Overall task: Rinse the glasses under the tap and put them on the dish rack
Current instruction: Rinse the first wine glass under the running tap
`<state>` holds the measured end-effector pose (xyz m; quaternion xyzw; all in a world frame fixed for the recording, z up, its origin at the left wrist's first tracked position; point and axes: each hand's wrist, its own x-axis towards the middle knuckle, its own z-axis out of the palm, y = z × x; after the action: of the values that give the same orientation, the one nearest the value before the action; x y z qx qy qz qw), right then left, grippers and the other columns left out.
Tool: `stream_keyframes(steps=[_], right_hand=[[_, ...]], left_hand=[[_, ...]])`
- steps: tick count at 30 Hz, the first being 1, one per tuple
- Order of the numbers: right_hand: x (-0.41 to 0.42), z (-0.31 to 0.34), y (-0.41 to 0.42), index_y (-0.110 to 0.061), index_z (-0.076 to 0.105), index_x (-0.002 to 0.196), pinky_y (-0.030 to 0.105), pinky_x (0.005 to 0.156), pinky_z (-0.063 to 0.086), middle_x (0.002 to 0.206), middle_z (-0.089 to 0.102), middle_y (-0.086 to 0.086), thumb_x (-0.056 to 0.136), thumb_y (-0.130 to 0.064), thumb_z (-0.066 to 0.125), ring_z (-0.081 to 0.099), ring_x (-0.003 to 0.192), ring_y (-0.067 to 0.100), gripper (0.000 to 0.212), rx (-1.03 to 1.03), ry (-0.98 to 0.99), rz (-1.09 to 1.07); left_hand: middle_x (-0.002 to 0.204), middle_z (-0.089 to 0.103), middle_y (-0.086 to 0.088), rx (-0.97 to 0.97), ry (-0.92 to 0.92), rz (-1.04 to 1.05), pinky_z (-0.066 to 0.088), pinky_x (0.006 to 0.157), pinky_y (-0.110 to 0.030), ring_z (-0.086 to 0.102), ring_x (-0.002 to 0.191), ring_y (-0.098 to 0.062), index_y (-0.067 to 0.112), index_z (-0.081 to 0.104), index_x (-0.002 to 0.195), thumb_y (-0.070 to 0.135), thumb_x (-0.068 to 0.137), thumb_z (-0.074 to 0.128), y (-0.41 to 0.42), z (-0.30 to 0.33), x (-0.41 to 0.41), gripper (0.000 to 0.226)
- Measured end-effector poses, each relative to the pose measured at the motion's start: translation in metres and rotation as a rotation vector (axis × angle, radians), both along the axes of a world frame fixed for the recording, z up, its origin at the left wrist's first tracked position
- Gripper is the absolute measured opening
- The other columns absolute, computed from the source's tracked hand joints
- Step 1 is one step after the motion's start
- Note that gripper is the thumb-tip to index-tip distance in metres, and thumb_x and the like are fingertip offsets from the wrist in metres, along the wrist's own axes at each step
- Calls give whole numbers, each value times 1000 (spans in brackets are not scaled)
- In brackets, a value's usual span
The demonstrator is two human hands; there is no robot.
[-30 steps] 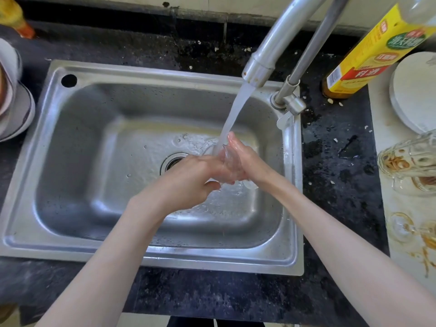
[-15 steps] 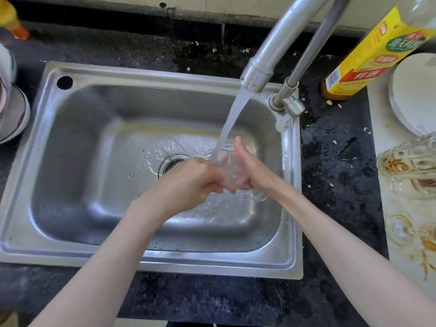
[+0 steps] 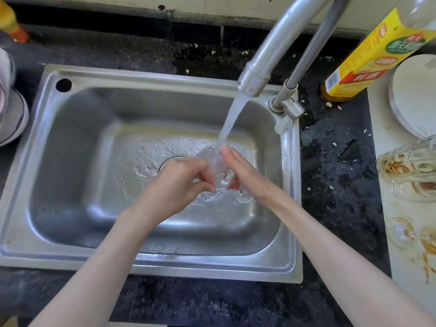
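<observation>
A clear stemmed glass (image 3: 218, 168) is held over the steel sink (image 3: 70, 161), right under the water stream (image 3: 232, 116) from the tap (image 3: 266, 60). My left hand (image 3: 181, 182) grips its bowl from the left with curled fingers. My right hand (image 3: 247, 175) holds it from the right, fingers stretched along the bowl and thumb tucked beneath. The glass's round foot (image 3: 244, 197) pokes out below my right hand. Two dirty glasses lie on the pale board at the right: a large one (image 3: 410, 166) and a stemmed one (image 3: 401, 232). No dish rack is in view.
A yellow-labelled bottle (image 3: 368, 60) stands behind the tap's base on the dark counter. A white round plate (image 3: 415, 95) lies at the far right. Stacked bowls (image 3: 11, 114) sit off the sink's left edge. The drain (image 3: 169, 161) is just left of my hands.
Both hands stay under the running water. My right fingers have slid up along the glass toward the stream, and the glass has shifted slightly between my hands.
</observation>
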<state>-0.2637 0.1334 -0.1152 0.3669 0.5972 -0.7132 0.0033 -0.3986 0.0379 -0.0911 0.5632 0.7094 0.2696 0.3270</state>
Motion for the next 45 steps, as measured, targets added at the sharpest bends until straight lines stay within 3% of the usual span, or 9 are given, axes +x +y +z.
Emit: stream_keyframes(steps=[3, 9, 15, 21, 27, 31, 34, 40, 45], right_hand=[[-4, 0, -2, -34, 48, 92, 14, 69, 37, 82, 51, -20, 96, -38, 41, 49, 70, -13, 9, 111, 18, -74], [-7, 2, 8, -15, 62, 83, 17, 36, 25, 48, 53, 1, 94, -60, 8, 34, 34, 7, 71, -89, -105, 85], [-1, -2, -8, -19, 47, 114, 14, 56, 42, 92, 52, -14, 94, -39, 47, 54, 67, -7, 28, 88, 30, -33], [-6, 1, 0, -21, 63, 77, 20, 37, 18, 48, 50, -2, 96, -58, 15, 31, 36, 7, 63, -193, -6, 33], [-2, 7, -6, -16, 52, 100, 9, 47, 36, 75, 52, -14, 95, -26, 48, 47, 54, -4, 12, 15, 93, -121], [-7, 6, -5, -19, 62, 86, 16, 35, 18, 49, 47, -1, 96, -51, 25, 29, 36, 8, 50, -188, 57, -144], [-7, 4, -4, -16, 64, 80, 21, 38, 13, 44, 47, -1, 96, -55, 11, 26, 35, 8, 67, -235, 55, -18], [-5, 9, -11, -27, 48, 83, 9, 49, 35, 73, 49, -12, 94, -37, 40, 49, 51, -8, 17, 52, 61, -118], [-8, 7, -7, -22, 63, 72, 21, 39, 15, 52, 52, 12, 81, -69, 19, 34, 39, 15, 66, -167, 16, 29]], left_hand=[[71, 59, 19, -27, -96, 101, 36, 67, -6, 54, 71, 11, 28, 56, 68, 9, 73, 75, 1, 4, 4, 28], [92, 71, 8, -215, 3, -212, 48, 84, -31, 64, 87, -13, 26, 74, 88, 7, 78, 71, 1, 6, 1, 22], [66, 57, 15, -107, -115, 134, 37, 60, -7, 52, 61, 10, 27, 49, 63, 9, 70, 78, 0, 8, 5, 35], [81, 60, 21, -163, -74, -184, 44, 83, -24, 57, 80, -1, 31, 70, 79, 10, 75, 74, -1, 13, -4, 21], [65, 54, 15, -88, -6, 98, 42, 64, -22, 50, 67, 4, 32, 45, 61, 22, 68, 80, -2, 10, -2, 37], [96, 48, 30, -152, -31, -210, 42, 91, -30, 52, 102, -1, 37, 65, 83, 20, 78, 73, 1, 17, -5, 19], [83, 51, 24, -143, 71, -224, 43, 80, -25, 59, 88, -10, 36, 68, 76, 15, 75, 74, 3, 20, -6, 21], [67, 49, 15, -45, 57, 16, 36, 63, -14, 46, 73, 7, 29, 44, 61, 23, 64, 83, 2, 17, -5, 39], [87, 59, 20, -149, 81, -319, 40, 78, -19, 48, 84, 6, 30, 72, 87, 8, 80, 69, 0, 21, -7, 24]])
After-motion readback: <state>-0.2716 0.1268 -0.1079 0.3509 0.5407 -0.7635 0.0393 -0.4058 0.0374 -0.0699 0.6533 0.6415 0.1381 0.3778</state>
